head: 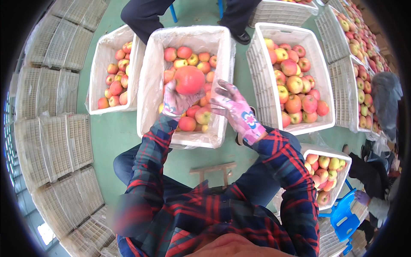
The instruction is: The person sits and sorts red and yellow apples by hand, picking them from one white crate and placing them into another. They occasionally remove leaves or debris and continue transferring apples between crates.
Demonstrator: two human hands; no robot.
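Observation:
A large red apple (189,80) rests in my left hand (179,101), which wears a pink patterned glove and cups it from below. Both are above a white plastic crate (143,96) lined with clear film and holding several red and yellow apples (187,123). To the right, my gloved right hand (236,110) hovers by the crate's right wall, fingers apart and nothing in them. The right glove bears a blue and white flower print.
On the right stands a crate (257,80) of apples; a smaller-looking apple crate (93,90) is on the left. Stacked crates (48,93) line the far left. Another person's legs (144,16) are beyond the middle crate. A blue plastic chair (345,215) stands at lower right.

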